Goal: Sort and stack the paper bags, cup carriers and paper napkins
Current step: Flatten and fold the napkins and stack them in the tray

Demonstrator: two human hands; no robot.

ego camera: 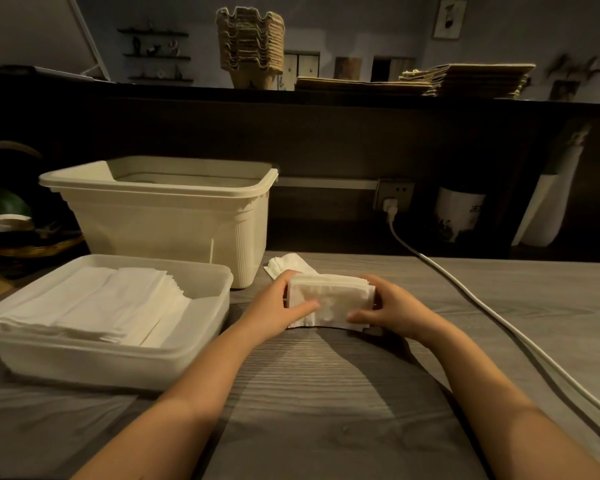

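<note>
While forearms reach forward, left hand point(278, 303) and right hand point(392, 308) clamp napkin stack point(329, 299) upright on table point(326, 393).

White napkins point(329, 299), cream bin point(167, 209) — grey wood-grain table point(326, 393).

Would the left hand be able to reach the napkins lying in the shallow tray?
Probably yes: the left hand sits just right of the open tray, nothing between, though it now helps grip a napkin stack.
</note>
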